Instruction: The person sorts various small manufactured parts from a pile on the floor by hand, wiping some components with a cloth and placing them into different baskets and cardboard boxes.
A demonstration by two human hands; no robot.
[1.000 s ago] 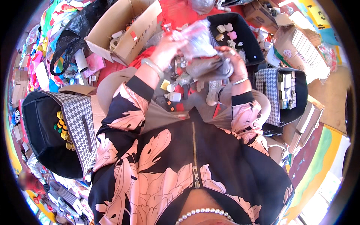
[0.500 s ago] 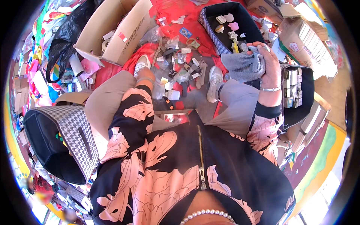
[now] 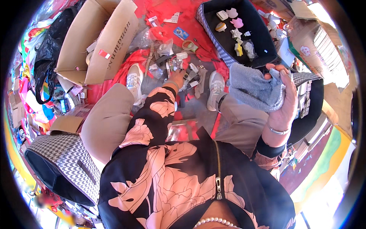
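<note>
My right hand (image 3: 284,97) is raised over my right thigh, its fingers wrapped round a grey fluffy cloth (image 3: 255,87). The cloth hangs to the left of the fingers. My left hand (image 3: 177,77) reaches down between my shoes into a pile of small loose items on the floor. Its fingertips are small and partly lost among dark and white pieces, so what they touch cannot be made out. Around it lie clear plastic wrappers (image 3: 166,47), a white block-shaped piece (image 3: 182,55), a tape roll (image 3: 188,45) and a grey strap-like piece (image 3: 200,82).
A black-lined fabric bin (image 3: 251,32) with chargers and a yellow star-like piece stands at the far right. Beside my right leg, another dark bin (image 3: 314,103) holds small boxes. An open cardboard box (image 3: 89,49) is at far left, a houndstooth bin (image 3: 63,152) near left.
My left hand has moved from beside my left shoe rightward into the pile. My right hand, still holding the grey cloth, has come lower and a little to the right. The view has shifted.
</note>
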